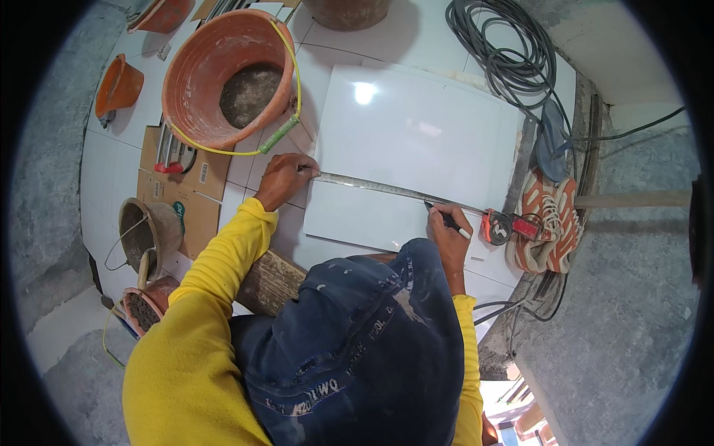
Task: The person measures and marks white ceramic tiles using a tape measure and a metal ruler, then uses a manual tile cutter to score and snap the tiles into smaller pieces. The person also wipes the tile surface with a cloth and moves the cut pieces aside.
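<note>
A large glossy white tile [416, 111] lies in front of me, with the pulled-out blade of a tape measure [372, 184] stretched across it. At the tile's left edge, my left hand [285, 178] is closed, pinching the blade's end. My right hand [450, 241] grips a dark marker [455, 224] with a white end. The marker's tip is at the blade's lower edge, right of the tile's middle. Past the tile's right edge sits the red and black tape case [497, 227], beside orange-and-white shoes [547, 223].
A large orange bucket [178, 89] with a yellow handle stands at the upper left. Flattened cardboard [201, 215], a grey bucket [167, 230] and a small mortar bucket [160, 290] are on the left. Coiled black cable [513, 52] lies at the far right. Dark blue cloth [357, 349] covers the lower middle.
</note>
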Demonstrator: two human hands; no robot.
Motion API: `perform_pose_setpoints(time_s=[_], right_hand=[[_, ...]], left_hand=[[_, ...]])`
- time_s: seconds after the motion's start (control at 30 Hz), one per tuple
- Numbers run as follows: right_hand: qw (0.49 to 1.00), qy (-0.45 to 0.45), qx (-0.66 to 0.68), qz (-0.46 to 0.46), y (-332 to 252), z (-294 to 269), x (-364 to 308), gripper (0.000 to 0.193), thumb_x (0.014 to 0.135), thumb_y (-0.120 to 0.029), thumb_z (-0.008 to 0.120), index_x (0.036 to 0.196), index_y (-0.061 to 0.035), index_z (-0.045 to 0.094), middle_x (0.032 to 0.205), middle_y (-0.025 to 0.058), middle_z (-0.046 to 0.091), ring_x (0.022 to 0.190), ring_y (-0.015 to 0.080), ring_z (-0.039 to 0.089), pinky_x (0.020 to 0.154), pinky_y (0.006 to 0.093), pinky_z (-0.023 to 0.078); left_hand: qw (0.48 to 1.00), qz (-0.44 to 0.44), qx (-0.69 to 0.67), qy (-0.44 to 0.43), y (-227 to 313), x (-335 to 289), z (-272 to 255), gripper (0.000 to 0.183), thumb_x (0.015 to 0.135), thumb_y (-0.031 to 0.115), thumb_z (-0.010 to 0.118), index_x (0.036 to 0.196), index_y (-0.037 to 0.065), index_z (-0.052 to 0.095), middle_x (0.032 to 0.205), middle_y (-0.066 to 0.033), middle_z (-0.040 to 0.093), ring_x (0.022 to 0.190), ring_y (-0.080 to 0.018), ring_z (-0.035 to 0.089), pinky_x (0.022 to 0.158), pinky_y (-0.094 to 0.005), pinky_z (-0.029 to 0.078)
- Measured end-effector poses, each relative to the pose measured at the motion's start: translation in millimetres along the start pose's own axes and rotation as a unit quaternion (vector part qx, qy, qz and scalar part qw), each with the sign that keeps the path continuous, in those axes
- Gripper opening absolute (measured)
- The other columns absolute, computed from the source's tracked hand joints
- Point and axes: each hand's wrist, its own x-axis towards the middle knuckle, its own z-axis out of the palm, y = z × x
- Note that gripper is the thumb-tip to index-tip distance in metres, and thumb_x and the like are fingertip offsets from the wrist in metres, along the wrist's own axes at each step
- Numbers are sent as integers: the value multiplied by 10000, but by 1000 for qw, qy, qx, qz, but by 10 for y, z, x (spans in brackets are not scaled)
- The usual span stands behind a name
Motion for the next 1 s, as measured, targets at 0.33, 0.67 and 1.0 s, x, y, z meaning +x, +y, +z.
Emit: perform_pose_setpoints(time_s=[0.33, 0.67, 1.0], right_hand=[[999, 5, 38, 29, -36, -79, -41, 144, 961, -99, 752, 1064, 1, 759, 899, 15, 720, 808, 87, 627, 760, 275, 523], [866, 38, -462, -189, -244, -1033, 74, 550, 843, -117, 850, 1363, -103, 673, 1324, 186, 717, 1241, 448, 611, 1024, 504, 506], [873, 0, -446, -198, -33, -1186, 145, 624, 775, 109, 717, 1357, -108, 660, 1401, 177, 660, 1341, 461, 518, 1135, 540, 437]], left_hand=[[1000, 3, -6, 4, 20, 6, 8, 189, 905, 203, 762, 995, 48, 823, 1000, -174, 789, 986, -372, 723, 944, -442, 540], [1000, -18, -2, -3, 35, -5, -22, 190, 911, 181, 756, 983, 10, 799, 1000, -201, 781, 989, -391, 728, 943, -453, 540], [999, 24, 13, 38, 249, -172, -26, 175, 967, 167, 696, 1046, 13, 728, 1084, -160, 712, 1023, -380, 689, 914, -463, 525]])
